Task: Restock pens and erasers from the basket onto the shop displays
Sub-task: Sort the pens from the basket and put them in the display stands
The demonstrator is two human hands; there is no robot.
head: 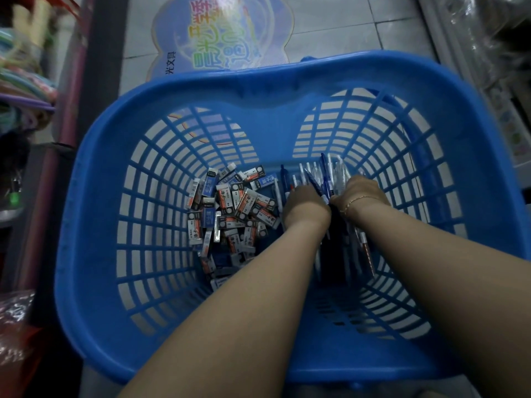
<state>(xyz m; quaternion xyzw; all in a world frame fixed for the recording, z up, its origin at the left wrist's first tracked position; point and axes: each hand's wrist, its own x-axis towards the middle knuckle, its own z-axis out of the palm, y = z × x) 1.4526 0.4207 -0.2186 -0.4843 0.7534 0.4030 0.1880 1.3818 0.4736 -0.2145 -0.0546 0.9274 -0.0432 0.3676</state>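
Dim, bluish light, wide-angle bending at the edges, motion blur upper left, glare top centre.

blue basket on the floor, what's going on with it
A person is reaching into the blue basket with both hands. The left hand and right hand are gathering up the pens on its right side. The pile of erasers on the left lies untouched. Nothing has been lifted out yet.
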